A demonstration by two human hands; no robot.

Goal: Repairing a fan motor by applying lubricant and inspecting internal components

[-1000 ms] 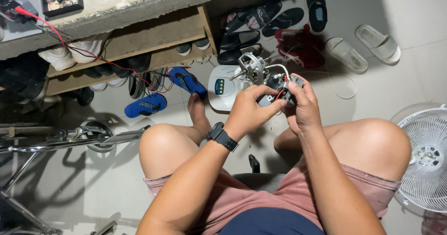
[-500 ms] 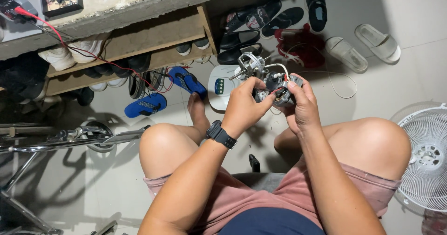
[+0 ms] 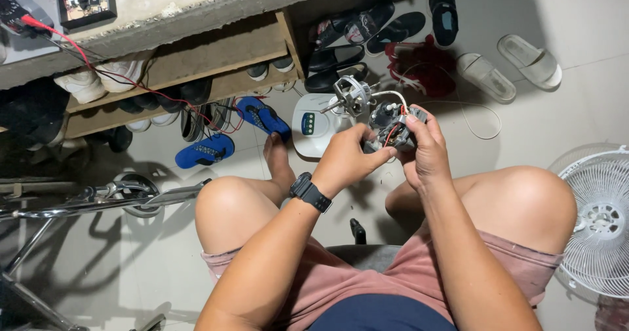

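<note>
- Far left, a chrome metal frame [image 3: 98, 203] with a small wheel stands on the pale tiled floor [image 3: 583, 23], well apart from my hands.
- Above it, a low wooden shoe shelf [image 3: 196, 62] holds white and dark shoes; two blue flip-flops [image 3: 204, 151] lie just in front of it.
- My left hand [image 3: 344, 160] (black watch on the wrist) is closed, fingertips pinching the near side of the small grey metal fan motor [image 3: 386, 124] with red and white wires.
- That motor sits above my knees, between both hands, its shaft end pointing towards the shelf.
- Beneath it on the floor lies a white rounded plastic fan base [image 3: 314, 124].
- My right hand [image 3: 426, 151] wraps the motor's right side, fingers curled tight around it.
- Far right, a white round fan grille [image 3: 599, 223] rests beside my right knee.
</note>
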